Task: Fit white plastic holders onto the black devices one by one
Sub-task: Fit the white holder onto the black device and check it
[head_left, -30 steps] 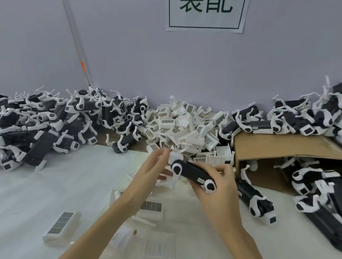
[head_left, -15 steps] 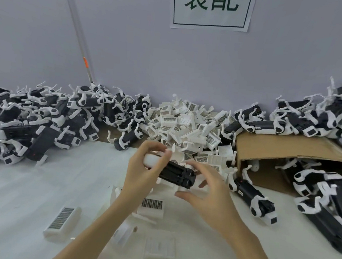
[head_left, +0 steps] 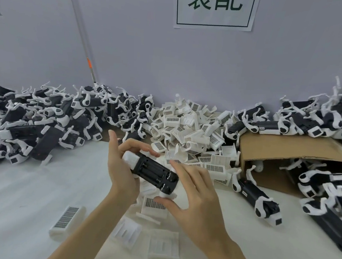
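I hold one black device up over the table, ready for its white part.

My left hand (head_left: 121, 166) wraps its fingers around the far end of the black device (head_left: 154, 174), just above the white table (head_left: 25, 195). My right hand (head_left: 197, 202) is spread wide, with the thumb and a fingertip touching the near end, where a bit of white plastic holder (head_left: 167, 195) sits. The device looks hard, smooth and light, so I think it is best held by its long sides. The thin white parts may snap if bent. More holders lie in the white pile (head_left: 190, 131) further back.
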The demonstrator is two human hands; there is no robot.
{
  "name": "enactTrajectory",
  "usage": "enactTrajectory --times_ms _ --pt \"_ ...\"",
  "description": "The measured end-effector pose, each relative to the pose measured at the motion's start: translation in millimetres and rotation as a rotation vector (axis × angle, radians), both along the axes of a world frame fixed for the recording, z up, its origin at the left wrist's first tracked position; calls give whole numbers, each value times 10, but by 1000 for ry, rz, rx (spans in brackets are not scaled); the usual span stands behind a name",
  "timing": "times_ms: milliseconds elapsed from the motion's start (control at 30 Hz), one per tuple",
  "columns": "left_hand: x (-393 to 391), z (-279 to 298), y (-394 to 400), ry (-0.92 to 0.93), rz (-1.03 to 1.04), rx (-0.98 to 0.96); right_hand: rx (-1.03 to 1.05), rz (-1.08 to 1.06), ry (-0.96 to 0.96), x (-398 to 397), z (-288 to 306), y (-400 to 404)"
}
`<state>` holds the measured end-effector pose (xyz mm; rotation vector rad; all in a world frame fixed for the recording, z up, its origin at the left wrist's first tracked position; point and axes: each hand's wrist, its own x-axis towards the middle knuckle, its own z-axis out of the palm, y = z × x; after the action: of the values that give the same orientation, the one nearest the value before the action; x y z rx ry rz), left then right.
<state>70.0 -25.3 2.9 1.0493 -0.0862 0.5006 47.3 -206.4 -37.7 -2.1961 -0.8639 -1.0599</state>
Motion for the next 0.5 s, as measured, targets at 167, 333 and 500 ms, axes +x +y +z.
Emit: enactTrajectory --times_ms 167,333,500 --pt "30 -69 -101 -30 26 455 205 39 236 47 131 -177" --pt "36 -215 -293 137 71 736 523 181 722 104 212 -360" --pt "76 -216 -276 274 96 726 494 219 877 147 156 -372"
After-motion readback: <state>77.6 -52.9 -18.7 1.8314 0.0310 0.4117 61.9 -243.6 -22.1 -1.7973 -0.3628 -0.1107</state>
